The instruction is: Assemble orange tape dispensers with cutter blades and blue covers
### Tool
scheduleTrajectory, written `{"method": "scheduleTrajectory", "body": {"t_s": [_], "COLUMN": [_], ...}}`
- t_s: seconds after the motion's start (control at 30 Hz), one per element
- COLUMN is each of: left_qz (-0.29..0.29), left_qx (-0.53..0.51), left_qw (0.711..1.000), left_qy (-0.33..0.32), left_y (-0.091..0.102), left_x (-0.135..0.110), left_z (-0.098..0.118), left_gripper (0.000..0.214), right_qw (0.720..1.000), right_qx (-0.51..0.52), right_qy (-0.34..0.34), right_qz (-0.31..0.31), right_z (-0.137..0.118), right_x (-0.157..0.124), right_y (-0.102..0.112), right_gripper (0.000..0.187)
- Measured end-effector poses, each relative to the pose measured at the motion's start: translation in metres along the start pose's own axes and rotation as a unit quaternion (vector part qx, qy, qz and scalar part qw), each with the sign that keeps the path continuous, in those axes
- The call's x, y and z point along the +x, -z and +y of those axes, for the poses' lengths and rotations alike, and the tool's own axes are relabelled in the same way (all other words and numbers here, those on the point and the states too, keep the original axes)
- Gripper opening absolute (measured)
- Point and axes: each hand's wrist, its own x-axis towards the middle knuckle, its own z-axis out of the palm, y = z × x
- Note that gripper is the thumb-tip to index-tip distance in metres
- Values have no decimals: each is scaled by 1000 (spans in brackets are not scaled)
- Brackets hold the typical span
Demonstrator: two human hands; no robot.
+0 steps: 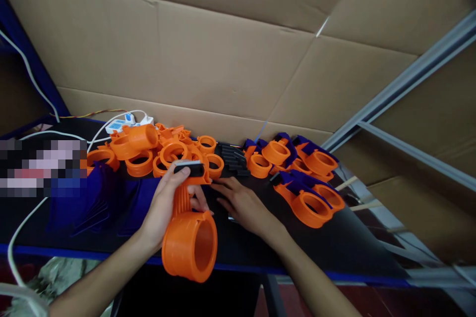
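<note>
One orange part (181, 242) sits in the left hand (160, 209)

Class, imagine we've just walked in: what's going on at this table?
A person is handling an orange ringed part above a black table. The left hand grips it, thumb on the black piece at its top. The right hand reaches in close beside it; whether it touches is unclear. Loose orange parts and black pieces lie beyond, with orange-and-blue pieces on the right.
</note>
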Motion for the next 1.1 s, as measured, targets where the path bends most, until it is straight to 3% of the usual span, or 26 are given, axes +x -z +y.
{"method": "scheduleTrajectory", "body": {"t_s": [0.17, 0.37, 0.6, 0.77, 0.97, 1.1], "left_qz": [7, 2, 4, -5, -22, -27], "left_qx": [-11, -10, -11, 2, 10, 21], "left_qw": [1000, 1000, 1000, 999, 999, 998], "left_qy": [22, 29, 28, 33, 46, 48], "left_y": [-1, 0, 0, 0, -2, -1], "left_x": [1, 3, 1, 2, 2, 2], "left_z": [0, -2, -1, -1, -1, -3], "left_gripper": [30, 30, 27, 27, 27, 26], "right_qw": [1000, 998, 993, 992, 992, 989], "right_qx": [-14, 17, 53, 56, 4, -37], "right_qy": [-12, -18, -42, -56, -56, -45], "right_qz": [-24, -60, -92, -95, -114, -137], "right_z": [-4, -4, 2, 14, 14, 10], "right_x": [2, 12, 14, 9, 9, 14], "right_y": [5, 13, 16, 19, 26, 34], "right_gripper": [26, 42, 44, 31, 61, 63]}}
